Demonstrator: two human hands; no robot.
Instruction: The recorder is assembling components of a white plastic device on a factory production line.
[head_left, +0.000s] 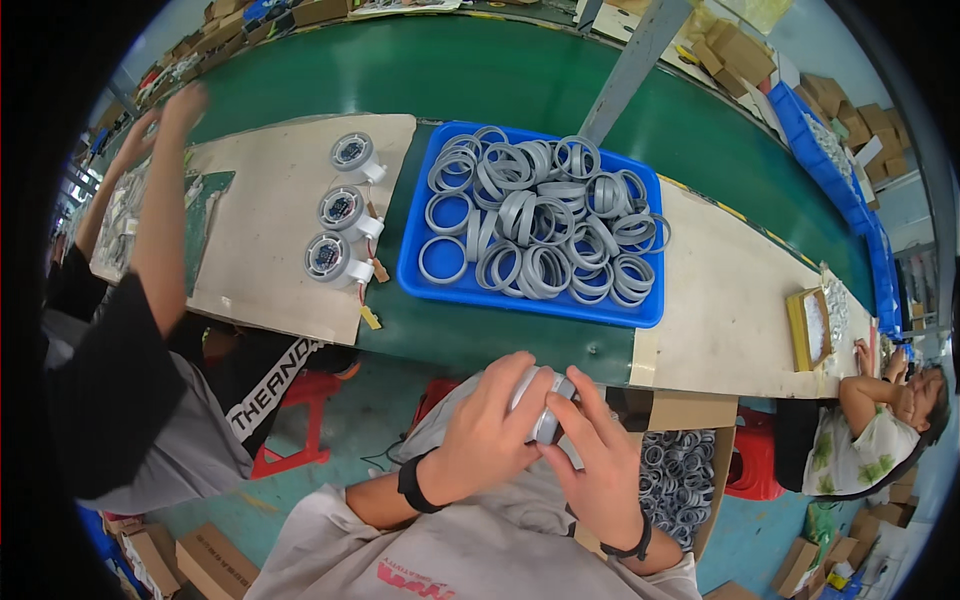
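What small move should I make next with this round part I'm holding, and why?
I'd probably turn the round part slightly to check its edge: your left hand and right hand grip it from both sides and cover much of it, so its whole rim can't be seen from here.

Tray (412, 265) of rings (570, 190) centred on the surface (720, 310); left of it, three round devices (340, 207) in a row; far right, small box (801, 333); behind, conveyor belt (400, 80); below the near edge, to the right, carton (690, 410) of more rings (678, 480)
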